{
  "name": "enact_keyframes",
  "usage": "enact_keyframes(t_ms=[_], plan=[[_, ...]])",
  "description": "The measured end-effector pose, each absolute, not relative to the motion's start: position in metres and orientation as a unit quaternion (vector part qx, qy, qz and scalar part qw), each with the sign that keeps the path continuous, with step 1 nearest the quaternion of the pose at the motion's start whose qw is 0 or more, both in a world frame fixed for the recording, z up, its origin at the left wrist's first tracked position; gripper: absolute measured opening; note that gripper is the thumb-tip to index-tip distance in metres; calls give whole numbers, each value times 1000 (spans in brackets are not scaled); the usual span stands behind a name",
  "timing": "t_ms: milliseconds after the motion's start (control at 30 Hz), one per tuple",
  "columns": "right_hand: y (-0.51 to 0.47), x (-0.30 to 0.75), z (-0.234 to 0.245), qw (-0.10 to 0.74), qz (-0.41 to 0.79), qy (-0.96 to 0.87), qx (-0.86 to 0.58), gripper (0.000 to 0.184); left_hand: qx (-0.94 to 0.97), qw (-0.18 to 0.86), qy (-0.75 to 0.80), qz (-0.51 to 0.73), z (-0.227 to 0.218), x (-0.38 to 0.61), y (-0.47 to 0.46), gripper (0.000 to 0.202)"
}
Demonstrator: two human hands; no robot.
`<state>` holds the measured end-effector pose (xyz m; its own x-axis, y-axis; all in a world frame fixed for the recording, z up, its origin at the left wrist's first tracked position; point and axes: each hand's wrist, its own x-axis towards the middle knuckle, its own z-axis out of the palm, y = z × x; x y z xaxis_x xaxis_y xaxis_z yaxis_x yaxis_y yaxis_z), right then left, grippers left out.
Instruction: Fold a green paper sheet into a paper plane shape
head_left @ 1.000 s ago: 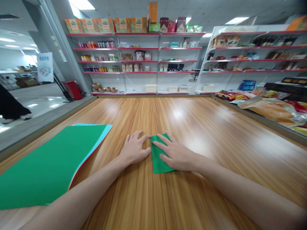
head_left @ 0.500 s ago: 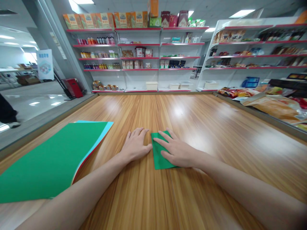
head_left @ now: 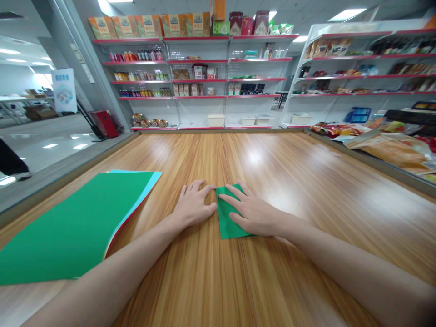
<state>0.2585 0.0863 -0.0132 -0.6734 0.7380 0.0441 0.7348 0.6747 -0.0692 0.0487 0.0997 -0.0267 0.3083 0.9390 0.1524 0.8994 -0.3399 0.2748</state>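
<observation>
At the far left edge, a person's leg in loose black clothing (head_left: 10, 156) is showing above the pale floor, and a white sign with a blue picture (head_left: 64, 91) is standing farther back. Nearer, a stack of large, thin coloured sheets (head_left: 78, 222) is lying on the left of the wood-grain desk (head_left: 190, 281), a green sheet covering most of it while light blue and red edges are peeking out along its right side. Next, the bare left hand (head_left: 195, 206) is resting palm down on the desk, fingers relaxed and grasping nothing; its thumb and index fingertips are reaching up to the small item beside it, though whether they are touching it I cannot tell. That item, a small green four-sided piece of paper (head_left: 225, 225), is lying flat near the middle of the desk. The bare right hand (head_left: 254, 210) is covering its right part, fingers spread out over it, released rather than clenched. At the far right, plastic bags of packaged food (head_left: 391, 147) are lying in a heap beyond the desk's raised edge.
</observation>
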Motion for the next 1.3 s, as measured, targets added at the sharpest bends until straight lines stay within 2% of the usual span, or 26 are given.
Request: enact_keyframes(t_ms=[1300], plan=[[90, 258, -12, 40, 46, -918, -392, 54, 809, 64, 567, 143, -30, 47, 100, 54]])
